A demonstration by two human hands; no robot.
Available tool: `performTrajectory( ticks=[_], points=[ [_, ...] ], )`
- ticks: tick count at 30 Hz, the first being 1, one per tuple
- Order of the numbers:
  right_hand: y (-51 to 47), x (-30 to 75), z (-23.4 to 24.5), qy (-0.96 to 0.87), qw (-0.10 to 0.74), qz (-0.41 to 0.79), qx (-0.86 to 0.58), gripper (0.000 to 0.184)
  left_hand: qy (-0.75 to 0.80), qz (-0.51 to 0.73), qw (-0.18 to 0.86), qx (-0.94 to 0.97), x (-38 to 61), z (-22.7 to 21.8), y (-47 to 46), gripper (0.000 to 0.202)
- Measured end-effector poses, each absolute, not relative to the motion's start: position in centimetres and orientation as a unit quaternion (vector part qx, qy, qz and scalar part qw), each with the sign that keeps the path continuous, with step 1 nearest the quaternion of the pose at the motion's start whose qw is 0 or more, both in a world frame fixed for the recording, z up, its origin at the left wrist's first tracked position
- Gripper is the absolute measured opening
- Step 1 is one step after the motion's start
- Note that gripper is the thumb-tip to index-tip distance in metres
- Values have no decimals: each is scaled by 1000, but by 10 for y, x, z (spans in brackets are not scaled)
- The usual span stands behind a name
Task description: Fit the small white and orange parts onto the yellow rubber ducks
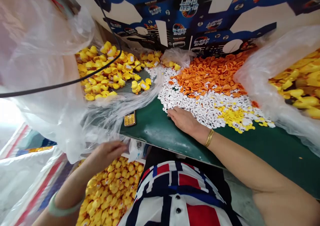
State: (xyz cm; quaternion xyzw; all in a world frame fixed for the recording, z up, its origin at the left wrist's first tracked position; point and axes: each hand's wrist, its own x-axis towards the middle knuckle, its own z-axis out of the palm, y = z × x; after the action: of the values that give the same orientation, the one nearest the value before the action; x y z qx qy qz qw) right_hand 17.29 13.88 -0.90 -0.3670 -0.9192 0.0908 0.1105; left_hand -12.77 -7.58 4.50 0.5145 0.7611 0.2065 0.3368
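My right hand (183, 120) rests at the near edge of a pile of small white pieces with black dots (192, 105) on the green tabletop. Its fingers are bent together at the tips; whatever they pinch, if anything, is hidden. Below the table edge on the left, my left hand (111, 151) hovers over a container of yellow toy ducks (112, 189). Its fingers stretch to the right, slightly blurred, and no object shows in them. Orange bill-like pieces (210, 74) are heaped behind the white ones, and small yellow pieces (233, 116) lie on the white pile's right part.
More yellow duck parts (105, 72) lie in clear plastic at the back left; others fill a plastic bag (300, 82) at the right. A phone (130, 118) sits near the table edge. A black cable (62, 84) crosses the left side. Printed cardboard (175, 19) stands behind.
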Motion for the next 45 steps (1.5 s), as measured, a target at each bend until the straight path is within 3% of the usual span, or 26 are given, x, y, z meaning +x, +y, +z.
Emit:
performTrajectory(
  ticks=[1, 5, 9, 13, 20, 27, 30, 32, 37, 40, 45],
  points=[
    [140, 170, -11, -923, 107, 80, -362, 19, 739, 191, 324, 559, -121, 53, -48, 16],
    [136, 175, -15, -929, 106, 67, -349, 16, 719, 311, 88, 615, -122, 66, 82, 27],
    [130, 191, -18, -926, 120, 64, -353, 19, 705, 339, -17, 623, -130, 56, 177, 52],
    [129, 197, -23, -924, 147, 77, -344, 19, 624, 274, -45, 730, -88, 51, 219, 30],
    [137, 199, -29, -919, 177, 135, -327, 23, 595, 191, 54, 779, 5, 28, 267, 25],
    [142, 202, -30, -919, 186, 159, -308, 24, 627, 225, 121, 736, 17, 4, 277, 24],
    [146, 204, -28, -890, 242, 208, -327, 20, 622, 262, 149, 723, 17, 4, 259, 29],
    [149, 207, -24, -854, 308, 255, -334, 16, 610, 324, 212, 692, 20, 5, 241, 32],
    [154, 219, -12, -748, 444, 320, -376, 16, 519, 491, 502, 487, 37, 5, 183, 43],
    [154, 225, -9, -730, 452, 339, -385, 20, 469, 516, 605, 383, 45, 6, 153, 50],
    [149, 225, -9, -747, 437, 331, -375, 23, 405, 548, 667, 302, 48, 5, 129, 43]
  ],
)
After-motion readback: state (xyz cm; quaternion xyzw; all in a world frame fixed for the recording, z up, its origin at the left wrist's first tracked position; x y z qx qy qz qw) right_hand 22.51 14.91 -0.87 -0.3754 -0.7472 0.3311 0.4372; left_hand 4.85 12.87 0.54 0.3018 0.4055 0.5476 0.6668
